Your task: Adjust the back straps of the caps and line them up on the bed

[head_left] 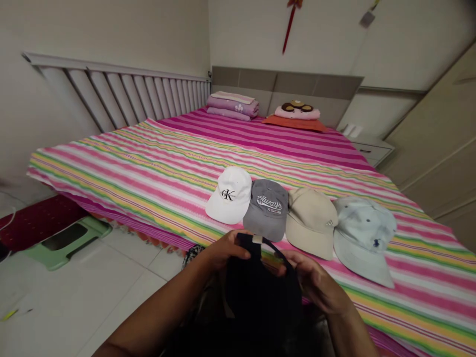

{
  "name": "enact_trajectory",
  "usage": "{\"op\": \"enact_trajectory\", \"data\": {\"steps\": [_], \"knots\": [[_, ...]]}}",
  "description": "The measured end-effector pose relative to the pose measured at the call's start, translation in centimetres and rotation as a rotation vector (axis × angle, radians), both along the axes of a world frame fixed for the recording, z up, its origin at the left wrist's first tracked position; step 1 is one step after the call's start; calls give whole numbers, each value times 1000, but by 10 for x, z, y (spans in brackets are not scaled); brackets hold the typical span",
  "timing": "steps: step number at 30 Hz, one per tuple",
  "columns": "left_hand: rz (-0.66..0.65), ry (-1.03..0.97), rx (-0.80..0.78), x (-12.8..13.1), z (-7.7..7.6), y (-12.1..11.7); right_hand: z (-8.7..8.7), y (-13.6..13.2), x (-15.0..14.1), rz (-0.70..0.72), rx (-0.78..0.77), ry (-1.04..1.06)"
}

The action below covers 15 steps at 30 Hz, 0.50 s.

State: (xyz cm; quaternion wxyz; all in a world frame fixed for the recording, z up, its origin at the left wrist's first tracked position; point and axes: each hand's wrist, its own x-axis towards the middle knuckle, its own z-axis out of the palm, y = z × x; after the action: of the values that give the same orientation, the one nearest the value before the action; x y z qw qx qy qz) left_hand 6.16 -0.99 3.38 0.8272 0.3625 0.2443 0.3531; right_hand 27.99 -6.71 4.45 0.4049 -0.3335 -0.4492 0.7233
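My left hand (225,249) and my right hand (316,283) both grip a black baseball cap (262,287) at its back strap and sides, just above the bed's near edge. Its adjustable strap faces up, with a small beige tab (257,240) at the top. Beyond my hands, several caps lie in a row on the striped bedsheet (148,173): a white cap with a black CK logo (229,195), a grey cap with "Always" embroidery (266,209), a beige cap (310,223) and a pale blue cap (364,238). The black cap's lower part fades into shadow.
Folded purple bedding (232,106) and a pillow with a plush toy (296,113) sit by the headboard (286,84). A radiator (126,94) lines the left wall. A green stool (67,243) and a dark red mat (39,221) stand on the tiled floor.
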Motion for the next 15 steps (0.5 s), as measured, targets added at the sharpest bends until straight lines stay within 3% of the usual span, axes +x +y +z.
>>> {"op": "enact_trajectory", "data": {"steps": [5, 15], "knots": [[-133, -44, -69, 10, 15, -12, 15, 3, -15, -155, 27, -235], [24, 277, 8, 23, 15, -12, 11, -2, -30, -201, 5, -211]]}}
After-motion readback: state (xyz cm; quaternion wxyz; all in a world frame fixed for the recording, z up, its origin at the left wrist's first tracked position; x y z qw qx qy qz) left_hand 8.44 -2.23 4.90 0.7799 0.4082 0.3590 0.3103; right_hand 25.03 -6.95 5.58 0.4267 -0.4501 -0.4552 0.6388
